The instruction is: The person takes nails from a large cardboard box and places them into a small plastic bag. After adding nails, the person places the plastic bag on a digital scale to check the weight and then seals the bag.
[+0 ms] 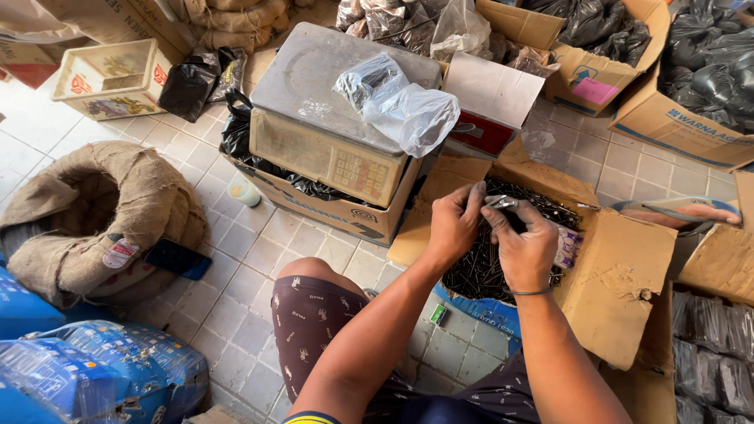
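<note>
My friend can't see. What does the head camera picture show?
Two hands, the left hand and right hand, pinch a small clear bag over an open cardboard box of dark nails. A weighing scale sits behind on the tiled floor.

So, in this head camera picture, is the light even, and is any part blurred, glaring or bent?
Head view: soft, even daylight with weak shadows; mild glare on the clear plastic bag lying on the grey weighing scale; both hands, left hand and right hand, look sharp above the open cardboard box of dark nails; the white floor tiles curve toward the edges, a wide-lens distortion.
</note>
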